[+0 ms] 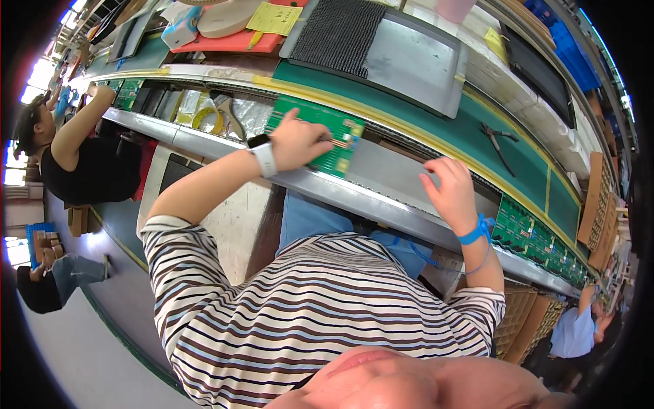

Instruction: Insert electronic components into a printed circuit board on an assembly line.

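My left hand (298, 144), with a white watch on its wrist, lies over a green circuit board (334, 162) on the metal conveyor rail. Its index finger points away from me, and the thumb and another finger reach to small copper-coloured and white parts at the board's right side. Gaps show between these fingers; nothing is visibly gripped. To the right, my right hand (451, 189) hovers over the conveyor with fingers loosely bent and apart, holding nothing I can see. A blue strap (476, 232) with a cord circles that wrist.
Pliers (499, 145) lie on the green mat beyond the rail. A metal tray (415, 61) with a black textured sheet stands at the back. Tape (208, 120) and a brush (232, 117) sit left of the board. More circuit boards (528, 235) line the right. Co-workers sit at both sides.
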Motion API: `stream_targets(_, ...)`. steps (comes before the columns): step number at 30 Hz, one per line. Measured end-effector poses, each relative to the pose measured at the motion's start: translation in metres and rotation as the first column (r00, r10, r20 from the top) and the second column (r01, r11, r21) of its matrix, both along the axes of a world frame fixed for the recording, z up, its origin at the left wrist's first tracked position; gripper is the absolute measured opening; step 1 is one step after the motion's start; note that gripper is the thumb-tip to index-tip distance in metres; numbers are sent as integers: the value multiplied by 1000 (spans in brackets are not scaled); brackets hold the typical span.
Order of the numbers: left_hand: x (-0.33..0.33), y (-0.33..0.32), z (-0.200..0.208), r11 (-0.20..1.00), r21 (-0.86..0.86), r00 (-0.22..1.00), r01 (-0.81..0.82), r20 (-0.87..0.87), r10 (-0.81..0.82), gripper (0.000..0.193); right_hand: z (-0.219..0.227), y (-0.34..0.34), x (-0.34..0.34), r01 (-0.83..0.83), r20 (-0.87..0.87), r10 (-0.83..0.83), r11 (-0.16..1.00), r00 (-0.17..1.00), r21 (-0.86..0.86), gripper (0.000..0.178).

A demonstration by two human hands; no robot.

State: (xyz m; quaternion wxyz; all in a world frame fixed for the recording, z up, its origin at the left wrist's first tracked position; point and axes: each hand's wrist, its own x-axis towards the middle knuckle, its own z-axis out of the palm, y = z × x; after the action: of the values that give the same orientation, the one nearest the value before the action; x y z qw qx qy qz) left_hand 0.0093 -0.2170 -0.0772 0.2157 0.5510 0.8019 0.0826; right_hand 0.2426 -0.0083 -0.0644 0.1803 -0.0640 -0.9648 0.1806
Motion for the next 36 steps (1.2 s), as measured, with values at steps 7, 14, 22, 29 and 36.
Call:
stream_targets(7,33,65,-4,916,350,883,-197,470,11,30,-5,-20,-60,-96,-90,77,968,993,-233,18)
stream_targets(14,19,85,-3,806,310,357,-505,925,-132,34,-13,-13,-97,-107,-220,-36,788,975,-606,16)
stream_targets(22,-14,86,-15,725,399,560,-562,828,-21,37,-28,23,-115,151,153,6,136,988,-979,16)
stream_targets(29,-23,81,-12,734,256,453,-630,888,80,25,-27,41,-112,183,278,211,382,937,-906,14)
stream_targets(36,-13,82,-12,743,211,418,-635,903,101,22,-33,42,-110,177,317,216,491,924,-853,12)
